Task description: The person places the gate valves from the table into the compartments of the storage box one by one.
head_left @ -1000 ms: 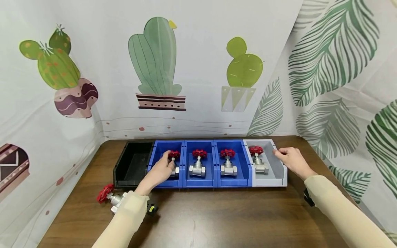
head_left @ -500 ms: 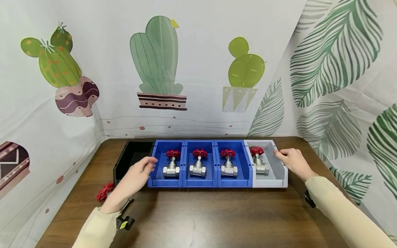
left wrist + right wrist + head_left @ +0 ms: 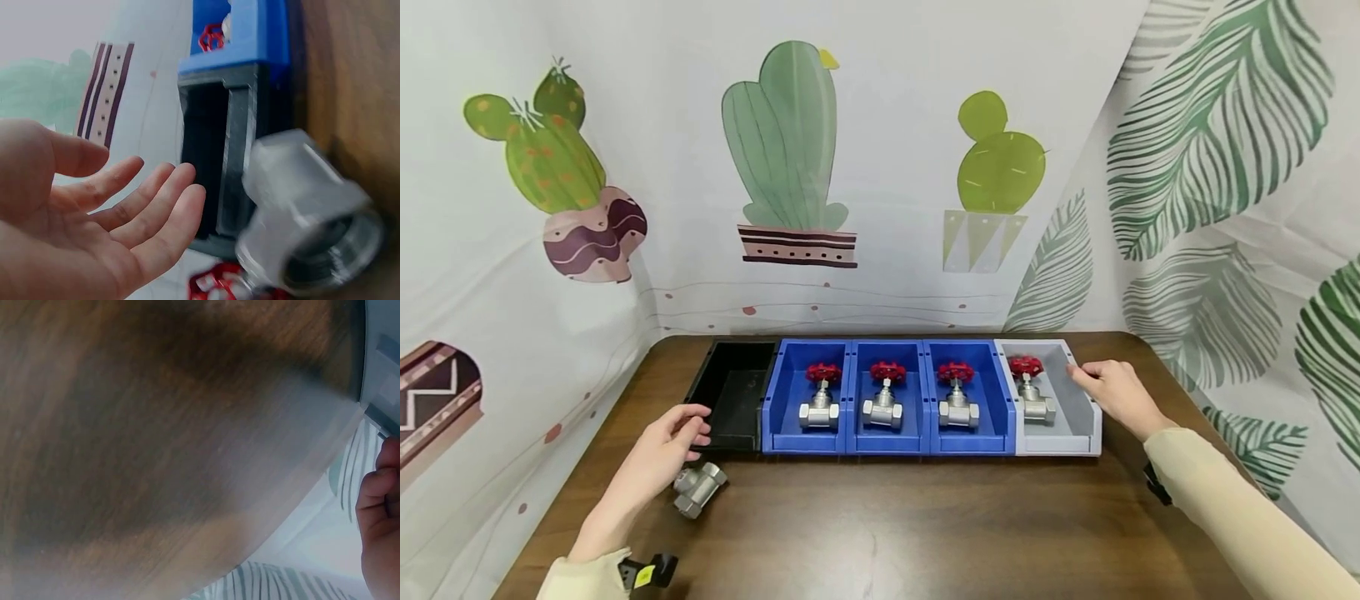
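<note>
My left hand (image 3: pixel 655 454), fingers loosely spread and holding nothing, is over a gate valve (image 3: pixel 698 490) that lies on the table at the left. From the head its handwheel is hidden behind the hand; in the left wrist view a red handwheel (image 3: pixel 215 284) shows below the blurred metal body (image 3: pixel 300 206). Just behind stands a black bin (image 3: pixel 733 408), with nothing in it. With curled fingers my right hand (image 3: pixel 1116 393) grips the right rim of the grey bin (image 3: pixel 1084 404). A red-wheeled valve (image 3: pixel 1034 398) lies in that bin.
Between the black and grey bins are three blue bins (image 3: pixel 807 442), side by side, each with a red-wheeled valve such as the left one (image 3: pixel 820 404). The row stands toward the back of the wooden table (image 3: pixel 880 525), before a printed cloth (image 3: pixel 895 167).
My left hand has drawn back leftward from the valve in the left blue bin, leaving it there, to over the valve on the table. My right hand stays at the grey bin.
</note>
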`<state>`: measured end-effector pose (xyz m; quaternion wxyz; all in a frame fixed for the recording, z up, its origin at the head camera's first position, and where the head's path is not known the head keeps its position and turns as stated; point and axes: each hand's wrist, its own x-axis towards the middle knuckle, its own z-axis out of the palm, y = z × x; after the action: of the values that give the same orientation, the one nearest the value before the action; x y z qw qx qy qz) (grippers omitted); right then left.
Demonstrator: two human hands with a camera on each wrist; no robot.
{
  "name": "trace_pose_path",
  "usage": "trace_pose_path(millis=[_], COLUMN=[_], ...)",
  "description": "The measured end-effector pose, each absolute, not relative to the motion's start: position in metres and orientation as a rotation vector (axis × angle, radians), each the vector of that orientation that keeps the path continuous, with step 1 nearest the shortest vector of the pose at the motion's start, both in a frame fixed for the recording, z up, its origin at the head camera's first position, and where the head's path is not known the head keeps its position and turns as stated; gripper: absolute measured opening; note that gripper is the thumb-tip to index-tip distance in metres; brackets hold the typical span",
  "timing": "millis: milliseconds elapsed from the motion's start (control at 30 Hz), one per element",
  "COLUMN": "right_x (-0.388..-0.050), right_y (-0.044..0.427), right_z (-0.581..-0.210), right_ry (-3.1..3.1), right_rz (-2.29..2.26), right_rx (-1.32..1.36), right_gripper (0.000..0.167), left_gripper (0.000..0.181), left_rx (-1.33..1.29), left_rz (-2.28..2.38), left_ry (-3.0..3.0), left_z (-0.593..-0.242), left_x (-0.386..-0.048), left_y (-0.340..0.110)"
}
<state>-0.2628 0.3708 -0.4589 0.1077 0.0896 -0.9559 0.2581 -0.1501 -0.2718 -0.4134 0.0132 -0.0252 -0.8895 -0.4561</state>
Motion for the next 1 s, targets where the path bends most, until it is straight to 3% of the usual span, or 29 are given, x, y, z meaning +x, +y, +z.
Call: trace_pose_path(millis=[600,1000], right_x=[-0.265,-0.264], right_y=[0.371,0.371], right_z=[-0.463,-0.463], right_ry=[-2.791,-2.794], right_rz=[0.744,0.744], right_rx=[0.275,0.258], right_gripper=[0.051,0.051], left_gripper=[0.036,0.049], left_rx=[0.201,0.314], left_rz=[-1.346,-1.275], left_ry=[-2.745,-2.886], left_z=[-0.436,-0.439], left_x=[-0.119,-0.114], left_y=[-0.304,-0.309])
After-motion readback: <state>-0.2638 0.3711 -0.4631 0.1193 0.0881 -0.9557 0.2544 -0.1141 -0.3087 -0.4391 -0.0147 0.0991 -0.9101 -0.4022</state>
